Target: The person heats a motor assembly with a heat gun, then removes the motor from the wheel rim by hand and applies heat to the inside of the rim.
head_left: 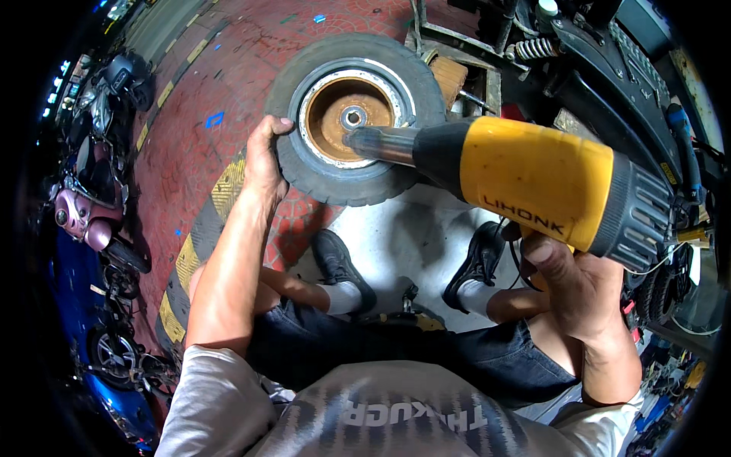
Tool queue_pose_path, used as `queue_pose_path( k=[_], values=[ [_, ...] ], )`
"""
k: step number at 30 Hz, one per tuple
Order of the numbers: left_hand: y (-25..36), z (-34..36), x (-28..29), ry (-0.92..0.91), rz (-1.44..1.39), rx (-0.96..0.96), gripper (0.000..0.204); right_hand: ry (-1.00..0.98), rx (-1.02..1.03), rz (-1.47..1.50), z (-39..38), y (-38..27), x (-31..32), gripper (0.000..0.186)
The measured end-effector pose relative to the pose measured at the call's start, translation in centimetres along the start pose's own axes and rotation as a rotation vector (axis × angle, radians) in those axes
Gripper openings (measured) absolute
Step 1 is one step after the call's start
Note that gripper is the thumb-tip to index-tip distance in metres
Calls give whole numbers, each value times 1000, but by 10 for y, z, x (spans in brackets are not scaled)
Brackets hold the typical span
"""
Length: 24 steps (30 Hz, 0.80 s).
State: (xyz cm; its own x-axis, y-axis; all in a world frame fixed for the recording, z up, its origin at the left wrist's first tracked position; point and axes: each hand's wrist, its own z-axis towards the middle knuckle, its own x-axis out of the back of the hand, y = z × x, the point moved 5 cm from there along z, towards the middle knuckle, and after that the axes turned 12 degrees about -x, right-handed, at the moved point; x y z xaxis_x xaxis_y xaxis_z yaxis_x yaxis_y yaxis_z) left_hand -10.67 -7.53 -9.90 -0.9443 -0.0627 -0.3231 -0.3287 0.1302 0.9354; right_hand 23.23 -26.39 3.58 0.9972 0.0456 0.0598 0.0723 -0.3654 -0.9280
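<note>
A small wheel [285, 87] with a worn black tyre stands in front of me, its rusty brown drum [343, 103] facing me inside a pale, scuffed rim. My left hand [266, 156] grips the tyre's left edge, thumb on the near side and the other fingers mostly hidden behind it. In my right hand [575, 282] is a yellow and black heat gun [533, 175], held by its handle, which the hand largely covers. Its metal nozzle [381, 143] points left across the wheel, with the tip in front of the drum beside the centre hole.
A vehicle's frame with a coil spring [535, 49] stands at the far right. Parked scooters [95, 202] line the left. Red paving [198, 84] meets a yellow and black kerb [186, 266]. My black shoes [335, 259] rest on a pale floor near the wheel.
</note>
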Motion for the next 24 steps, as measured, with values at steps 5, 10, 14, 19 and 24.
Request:
queue_pose_path(
  k=[5, 10, 14, 19, 24],
  values=[
    [-9, 11, 21, 47, 46, -20, 43, -1, 84, -29, 7, -3, -8, 43],
    [-7, 2, 8, 57, 28, 29, 44, 11, 168, -146, 14, -4, -12, 36],
    [-5, 0, 4, 52, 14, 48, 45, 13, 276, -234, 22, -11, -18, 35],
    [-3, -5, 6, 74, 17, 15, 40, 3, 349, -263, 28, -9, -25, 37],
    [3, -13, -2, 69, 49, -29, 36, 39, 444, -343, 28, -1, -27, 33]
  ],
)
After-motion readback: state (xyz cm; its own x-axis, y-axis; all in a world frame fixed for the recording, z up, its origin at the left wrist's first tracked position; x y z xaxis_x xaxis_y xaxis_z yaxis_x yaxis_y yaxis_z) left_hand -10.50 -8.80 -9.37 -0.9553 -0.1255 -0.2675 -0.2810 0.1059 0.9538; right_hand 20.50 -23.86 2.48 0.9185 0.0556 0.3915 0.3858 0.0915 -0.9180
